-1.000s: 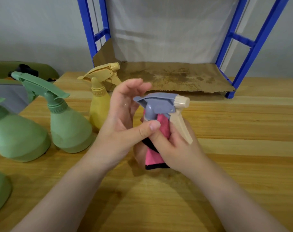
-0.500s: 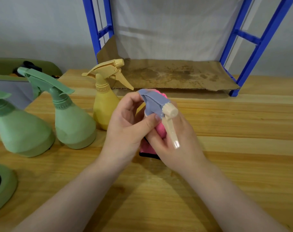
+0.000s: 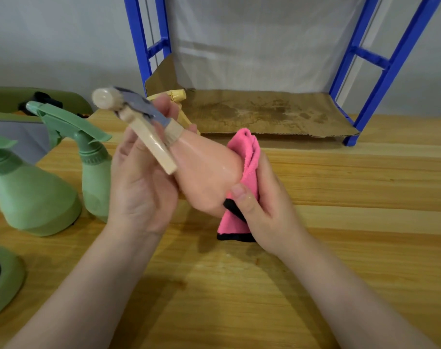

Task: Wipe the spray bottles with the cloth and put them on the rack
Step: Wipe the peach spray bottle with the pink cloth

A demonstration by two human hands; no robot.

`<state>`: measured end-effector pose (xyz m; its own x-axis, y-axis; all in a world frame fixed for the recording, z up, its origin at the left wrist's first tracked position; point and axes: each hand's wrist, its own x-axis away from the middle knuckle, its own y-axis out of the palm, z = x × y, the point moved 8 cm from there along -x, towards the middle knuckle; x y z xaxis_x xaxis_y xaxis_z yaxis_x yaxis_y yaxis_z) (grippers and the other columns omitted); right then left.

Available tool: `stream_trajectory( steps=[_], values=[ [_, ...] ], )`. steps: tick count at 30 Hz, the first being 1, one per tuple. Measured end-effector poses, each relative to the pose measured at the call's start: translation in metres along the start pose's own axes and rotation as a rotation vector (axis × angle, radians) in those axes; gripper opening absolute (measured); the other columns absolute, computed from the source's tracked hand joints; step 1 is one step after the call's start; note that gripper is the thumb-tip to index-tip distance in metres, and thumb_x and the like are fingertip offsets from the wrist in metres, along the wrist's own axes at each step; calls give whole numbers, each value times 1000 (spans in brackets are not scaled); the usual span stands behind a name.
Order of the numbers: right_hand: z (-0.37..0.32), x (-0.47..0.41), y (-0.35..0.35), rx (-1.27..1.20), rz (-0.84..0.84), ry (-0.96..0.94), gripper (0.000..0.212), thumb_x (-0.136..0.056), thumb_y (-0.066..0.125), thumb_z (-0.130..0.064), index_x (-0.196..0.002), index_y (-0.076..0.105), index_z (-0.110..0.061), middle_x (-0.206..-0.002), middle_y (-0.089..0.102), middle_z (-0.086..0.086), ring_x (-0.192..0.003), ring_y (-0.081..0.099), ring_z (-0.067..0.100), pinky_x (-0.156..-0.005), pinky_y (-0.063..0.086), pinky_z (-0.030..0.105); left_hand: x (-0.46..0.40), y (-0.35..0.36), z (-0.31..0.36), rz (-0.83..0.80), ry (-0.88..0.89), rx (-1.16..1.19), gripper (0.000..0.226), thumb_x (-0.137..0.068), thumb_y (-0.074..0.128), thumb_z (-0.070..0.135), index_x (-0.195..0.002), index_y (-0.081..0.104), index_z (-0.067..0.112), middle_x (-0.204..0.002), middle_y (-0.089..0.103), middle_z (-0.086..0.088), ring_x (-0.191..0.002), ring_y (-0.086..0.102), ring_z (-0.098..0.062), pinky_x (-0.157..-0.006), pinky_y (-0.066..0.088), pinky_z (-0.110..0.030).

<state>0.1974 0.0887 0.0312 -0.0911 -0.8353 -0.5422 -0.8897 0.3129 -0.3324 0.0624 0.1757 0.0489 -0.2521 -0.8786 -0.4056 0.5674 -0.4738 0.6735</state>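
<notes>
Since the earlier frame the pink spray bottle (image 3: 207,177) has been turned over: half a second ago its head stood upward between the hands, and now it lies tilted in the air above the tabletop (image 3: 340,222), with the nozzle pointing up and to the left and the wide base toward the right. The left hand (image 3: 139,187) is curled around the neck and trigger, fingers closed on it, and the right hand (image 3: 262,210) presses the folded pink cloth (image 3: 247,157) against the base and the far side of the body, thumb on the near side, so it pinches the cloth onto the bottle. To wipe well, I think the left hand should roll the bottle slowly by the neck while the right hand keeps the cloth flat and moves it from the base toward the shoulder; the plastic looks smooth and a little shiny, maybe wet, so a firm hold on the neck is wise. Behind the left hand the yellow bottle (image 3: 175,95) is mostly hidden. Two green bottles (image 3: 35,197) stand near the left edge of the tabletop, just beside the left wrist, and an elbow could knock them. The blue rack (image 3: 373,102) stands at the far edge, its cardboard-lined shelf (image 3: 264,114) bare and with an open way to it.
</notes>
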Motion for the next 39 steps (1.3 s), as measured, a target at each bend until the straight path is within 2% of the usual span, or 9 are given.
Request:
stream_trajectory(
  steps=[6,10,15,18,20,24,30,35,39],
  values=[
    [13,5,3,-200,-11,95,62,-90,40,-66,-141,29,-32,-129,52,-36,-126,47,-11,-100,36,9,1,2,-2,-48,-48,60,18,-75,74,29,-91,75,23,-111,69,7,-124,56,-14,-103,43,-45],
    [15,5,0,-194,-33,142,54,-87,42,-72,-131,40,-41,-122,57,-37,-118,53,-8,-95,40,10,0,8,-3,-92,-50,-10,48,-72,80,33,-112,63,15,-117,66,5,-130,52,-17,-102,46,-43],
    [3,1,2,-28,-86,82,52,-90,36,-72,-134,36,-44,-131,54,-27,-125,53,0,-102,44,24,5,18,-10,-234,-78,-115,36,-75,79,27,-108,71,19,-110,70,3,-119,59,-16,-110,41,-43],
    [-2,2,4,76,-132,57,45,-93,44,-61,-129,45,-34,-122,62,-13,-111,61,8,-91,53,38,13,24,-26,-318,-168,-276,36,-69,78,16,-104,75,25,-109,73,6,-107,65,-9,-96,51,-28],
    [-2,2,4,97,-159,68,44,-91,47,-56,-125,48,-30,-115,65,-6,-104,64,14,-84,53,46,20,30,-36,-389,-226,-341,46,-64,83,20,-109,71,15,-110,72,7,-102,65,-5,-83,52,-21],
    [-3,1,3,99,-163,87,44,-89,48,-56,-127,44,-33,-116,66,-4,-107,64,17,-85,52,48,20,29,-39,-384,-260,-404,63,-67,83,33,-113,59,-4,-116,69,4,-99,64,-8,-81,52,-21],
    [-12,3,4,64,-53,26,24,-91,49,-47,-107,50,-29,-91,60,-20,-79,59,6,-69,49,30,22,35,-28,-384,-198,-433,23,-64,74,32,-87,79,32,-97,73,17,-87,68,4,-73,51,-13],
    [-8,3,2,-12,-16,51,34,-94,51,-42,-112,55,-14,-95,65,-6,-84,64,14,-72,51,46,25,43,-30,-485,-241,-411,42,-70,83,35,-110,73,28,-131,62,1,-121,58,-14,-92,48,-24],
    [1,4,7,149,-46,96,36,-93,46,-52,-115,49,-23,-98,64,-10,-87,63,10,-71,52,38,21,36,-31,-443,-157,-568,47,-72,80,27,-116,67,40,-124,63,7,-118,58,-9,-93,46,-21]
  ],
)
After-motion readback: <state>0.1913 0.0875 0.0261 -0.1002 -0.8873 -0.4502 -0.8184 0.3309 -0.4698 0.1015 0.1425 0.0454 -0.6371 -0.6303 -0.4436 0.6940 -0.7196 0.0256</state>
